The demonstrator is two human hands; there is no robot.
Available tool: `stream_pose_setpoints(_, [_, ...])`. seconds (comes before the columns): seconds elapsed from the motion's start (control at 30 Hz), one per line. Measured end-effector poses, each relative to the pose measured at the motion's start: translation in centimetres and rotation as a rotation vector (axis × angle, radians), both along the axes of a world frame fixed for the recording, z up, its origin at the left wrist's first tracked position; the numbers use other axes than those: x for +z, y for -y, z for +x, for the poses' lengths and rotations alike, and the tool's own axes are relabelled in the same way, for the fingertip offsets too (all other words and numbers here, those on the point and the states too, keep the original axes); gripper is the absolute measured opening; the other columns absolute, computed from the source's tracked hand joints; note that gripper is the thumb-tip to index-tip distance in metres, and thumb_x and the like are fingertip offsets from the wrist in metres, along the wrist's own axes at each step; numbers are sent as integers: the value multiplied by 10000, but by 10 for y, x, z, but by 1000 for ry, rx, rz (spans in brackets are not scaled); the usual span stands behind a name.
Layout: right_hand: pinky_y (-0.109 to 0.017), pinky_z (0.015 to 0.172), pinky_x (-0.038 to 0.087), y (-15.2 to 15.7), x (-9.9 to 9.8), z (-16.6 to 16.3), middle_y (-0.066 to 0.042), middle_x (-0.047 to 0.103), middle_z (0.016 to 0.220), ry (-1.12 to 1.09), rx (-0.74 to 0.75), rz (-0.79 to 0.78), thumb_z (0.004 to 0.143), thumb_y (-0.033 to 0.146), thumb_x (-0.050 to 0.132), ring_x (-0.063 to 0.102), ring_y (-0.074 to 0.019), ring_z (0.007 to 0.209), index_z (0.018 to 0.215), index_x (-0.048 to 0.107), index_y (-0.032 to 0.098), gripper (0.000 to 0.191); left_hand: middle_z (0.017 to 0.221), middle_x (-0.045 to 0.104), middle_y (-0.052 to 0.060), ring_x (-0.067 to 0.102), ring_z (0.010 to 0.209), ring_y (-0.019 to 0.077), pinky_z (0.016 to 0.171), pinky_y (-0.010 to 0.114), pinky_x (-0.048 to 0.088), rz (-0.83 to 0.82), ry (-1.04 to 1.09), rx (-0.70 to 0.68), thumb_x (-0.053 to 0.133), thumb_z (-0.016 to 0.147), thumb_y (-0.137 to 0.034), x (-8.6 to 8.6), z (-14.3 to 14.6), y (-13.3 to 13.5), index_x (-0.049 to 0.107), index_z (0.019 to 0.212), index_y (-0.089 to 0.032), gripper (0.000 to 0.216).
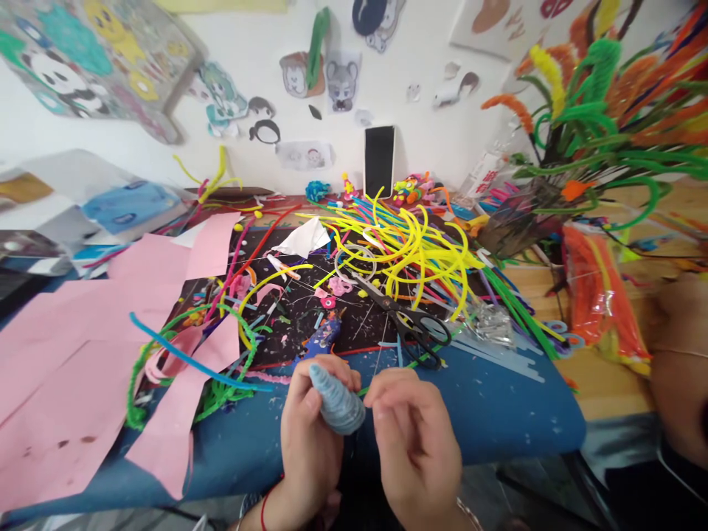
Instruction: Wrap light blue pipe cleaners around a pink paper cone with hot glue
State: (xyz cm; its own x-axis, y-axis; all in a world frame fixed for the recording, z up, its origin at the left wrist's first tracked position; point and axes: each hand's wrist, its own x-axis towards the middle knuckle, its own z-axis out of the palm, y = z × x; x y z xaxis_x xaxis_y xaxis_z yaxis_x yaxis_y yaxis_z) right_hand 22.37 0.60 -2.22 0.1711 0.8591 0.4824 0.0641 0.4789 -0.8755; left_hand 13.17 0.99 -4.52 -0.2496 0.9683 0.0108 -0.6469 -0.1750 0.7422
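My left hand (310, 435) is closed around a grey-blue coiled pipe-cleaner cone (337, 402), its narrow tip pointing up and left. My right hand (414, 442) sits just to the right of the cone, fingers curled and pinched together near its wide end; what they pinch is too small to make out. A long blue pipe cleaner (188, 358) trails left from the hands across the table. Both hands hover over the near edge of the blue table (498, 413).
Black-handled scissors (412, 321) and a blue glue gun (326, 335) lie just beyond the hands on a black mat (299, 310). A heap of yellow pipe cleaners (403, 251), pink paper sheets (82, 346), a green pipe cleaner loop (138, 383) and a bagged orange bundle (597, 302) surround them.
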Motion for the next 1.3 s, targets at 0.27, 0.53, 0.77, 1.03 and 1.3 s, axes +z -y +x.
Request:
stream_pose_setpoints(0.27, [-250, 811, 614, -2, -17, -6, -42, 739, 955, 285, -59, 90, 893, 63, 639, 713, -153, 889, 1082, 708, 200, 244, 853, 685, 11, 633, 822, 146, 761, 204, 548, -169, -88, 72, 753, 873, -395, -5, -1, 7, 725, 836, -207, 193])
stream_pose_setpoints(0.53, [-281, 879, 621, 6, -26, -4, -81, 764, 1032, 383, -152, 142, 931, 61, 638, 723, -178, 953, 1182, 694, 163, 276, 856, 663, 13, 621, 794, 152, 733, 220, 551, -166, -94, 30, 737, 875, -346, -5, 6, 6, 716, 803, -207, 159])
stream_pose_setpoints(0.77, [-313, 878, 629, 15, -16, -5, -111, 765, 1140, 509, -177, 181, 1000, 129, 569, 731, -204, 1012, 1344, 635, 162, 352, 790, 668, -17, 595, 705, 115, 693, 187, 542, -183, -94, 34, 799, 834, -368, 6, 9, 13, 719, 810, -213, 177])
stream_pose_setpoints(1.03, [-402, 865, 636, 37, -34, 10, -104, 776, 1107, 435, -269, 204, 956, 167, 655, 737, -238, 994, 1258, 697, 217, 309, 1011, 735, 34, 687, 908, 179, 830, 268, 550, -63, -12, -65, 791, 799, -424, -4, 16, 29, 756, 1012, -225, 293])
stream_pose_setpoints(1.3, [-342, 830, 639, 69, -33, 34, -49, 803, 1019, 349, -95, 153, 841, 263, 791, 768, -215, 905, 1079, 723, 227, 250, 879, 676, 62, 623, 808, 191, 682, 264, 520, 274, -346, -251, 905, 680, -456, -13, -25, 35, 814, 804, -173, 322])
